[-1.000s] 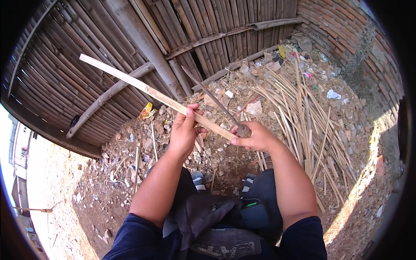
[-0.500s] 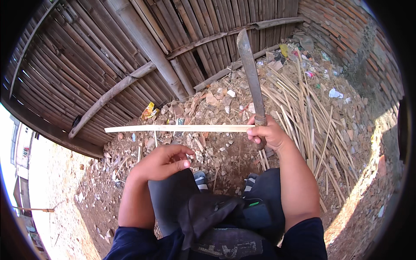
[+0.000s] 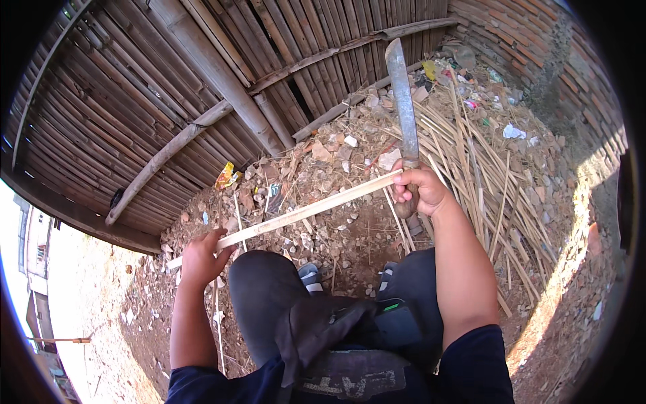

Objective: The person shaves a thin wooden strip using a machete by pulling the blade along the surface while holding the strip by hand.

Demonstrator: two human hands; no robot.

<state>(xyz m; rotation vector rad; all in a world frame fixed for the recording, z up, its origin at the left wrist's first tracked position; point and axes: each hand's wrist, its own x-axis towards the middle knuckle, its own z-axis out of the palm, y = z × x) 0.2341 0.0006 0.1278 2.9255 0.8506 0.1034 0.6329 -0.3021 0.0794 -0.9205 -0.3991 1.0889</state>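
A pale split bamboo strip (image 3: 309, 210) slants across in front of my knees, its right end higher than its left. My right hand (image 3: 422, 191) is closed on both the strip's right end and the wooden handle of a machete (image 3: 404, 101). The machete's long grey blade points up and away from me. Near the strip's other end, my left hand (image 3: 204, 256) is wrapped round it, with a short tip sticking out beyond the hand. The undersides of my left fingers are partly hidden.
A heap of split bamboo strips (image 3: 494, 195) lies on the stony ground at my right. Ahead leans a bamboo slat wall (image 3: 134, 101) with thick poles; a brick wall (image 3: 518, 34) stands at the far right. A yellow wrapper (image 3: 227, 176) and other litter lie among the rubble.
My left hand has moved left and taken hold of the strip near its left end. That end has dropped, while my right hand with the machete has risen slightly.
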